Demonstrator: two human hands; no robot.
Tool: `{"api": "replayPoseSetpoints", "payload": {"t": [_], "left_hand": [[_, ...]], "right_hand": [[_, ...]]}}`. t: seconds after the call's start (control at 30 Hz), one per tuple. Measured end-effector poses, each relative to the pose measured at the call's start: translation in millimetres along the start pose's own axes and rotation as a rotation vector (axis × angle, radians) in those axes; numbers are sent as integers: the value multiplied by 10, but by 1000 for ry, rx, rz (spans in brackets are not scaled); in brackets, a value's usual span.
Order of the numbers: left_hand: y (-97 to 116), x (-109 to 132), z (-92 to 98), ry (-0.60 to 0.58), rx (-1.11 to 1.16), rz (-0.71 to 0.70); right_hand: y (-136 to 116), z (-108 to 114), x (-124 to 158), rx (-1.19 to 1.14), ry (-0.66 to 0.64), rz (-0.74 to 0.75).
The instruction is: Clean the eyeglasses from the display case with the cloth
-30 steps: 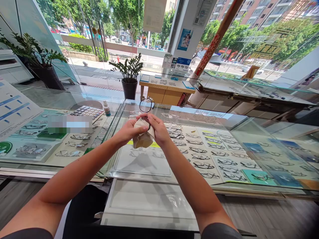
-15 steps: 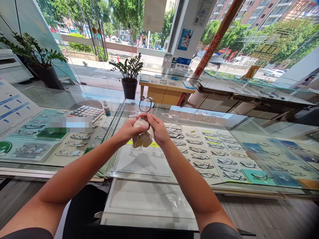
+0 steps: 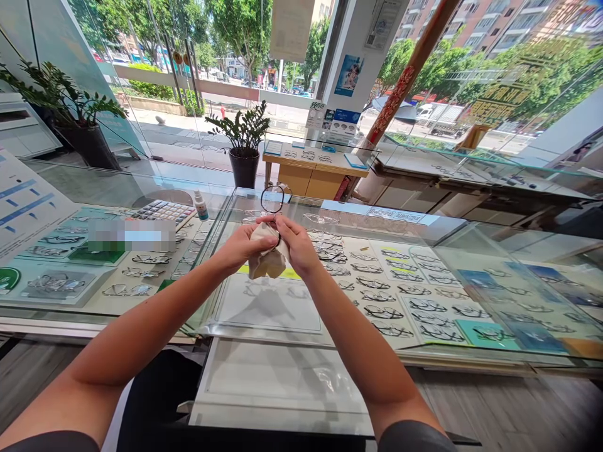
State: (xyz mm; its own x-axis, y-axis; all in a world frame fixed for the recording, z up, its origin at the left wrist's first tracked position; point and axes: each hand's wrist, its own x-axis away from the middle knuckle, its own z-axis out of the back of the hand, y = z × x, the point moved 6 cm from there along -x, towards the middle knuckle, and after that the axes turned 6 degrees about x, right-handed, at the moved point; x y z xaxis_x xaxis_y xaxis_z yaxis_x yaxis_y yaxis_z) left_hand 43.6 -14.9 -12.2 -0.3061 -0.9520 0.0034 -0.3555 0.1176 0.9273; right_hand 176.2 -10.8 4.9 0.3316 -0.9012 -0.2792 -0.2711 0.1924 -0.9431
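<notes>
A pair of dark-rimmed eyeglasses [image 3: 272,211] is held up over the glass counter, one round lens standing above my fingers. The other part of the frame is hidden by my hands and the cloth. My left hand [image 3: 245,246] is closed on a pale beige cleaning cloth [image 3: 267,263], its thumb pressing the cloth against the glasses. My right hand [image 3: 298,246] pinches the eyeglasses from the right side, close against my left fingers. The cloth's lower part hangs loose below both hands.
Beneath my hands is a glass display counter [image 3: 268,320] with rows of eyeglasses [image 3: 377,296]. A small spray bottle [image 3: 201,206] and a tray of small pieces [image 3: 162,212] stand left. A potted plant [image 3: 244,150] is beyond the counter.
Both hands, with the eyeglasses and cloth, have shifted very slightly left. The grip looks the same.
</notes>
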Motion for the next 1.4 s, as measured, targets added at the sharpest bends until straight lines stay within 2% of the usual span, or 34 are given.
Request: {"api": "replayPoseSetpoints", "payload": {"t": [1.0, 1.4], "left_hand": [[21, -8, 8, -56, -5, -74], [119, 41, -90, -42, 38, -123]], "right_hand": [[-71, -40, 36, 113, -31, -12], [-240, -83, 46, 278, -51, 164]]}}
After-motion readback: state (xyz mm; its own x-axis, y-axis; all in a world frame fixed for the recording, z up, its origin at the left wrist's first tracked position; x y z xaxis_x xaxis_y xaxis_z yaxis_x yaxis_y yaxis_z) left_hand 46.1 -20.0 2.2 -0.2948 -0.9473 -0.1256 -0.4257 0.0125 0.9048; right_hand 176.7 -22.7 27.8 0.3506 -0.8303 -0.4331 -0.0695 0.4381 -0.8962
